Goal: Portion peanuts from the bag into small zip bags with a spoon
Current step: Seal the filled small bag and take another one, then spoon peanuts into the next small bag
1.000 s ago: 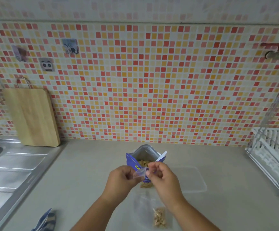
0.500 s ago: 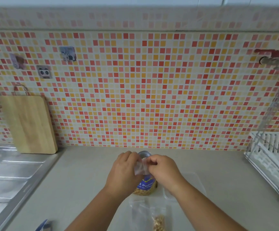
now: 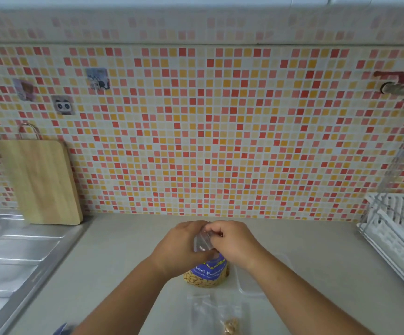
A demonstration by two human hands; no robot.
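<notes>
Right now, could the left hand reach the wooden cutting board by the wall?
Probably not yet. The left hand is pinching a small zip bag together with the right hand. The counter toward the cutting board looks clear, but it would have to let go first.

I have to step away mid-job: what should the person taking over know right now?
Left hand and right hand: fingers of both pinch one small empty zip bag, held above the peanut bag.
Peanut bag stands on the counter, partly hidden by the hands.
One zip bag with peanuts lies nearer, at the bottom edge.
Spoon not visible.
Left: open the held bag, spoon peanuts in, seal.
</notes>
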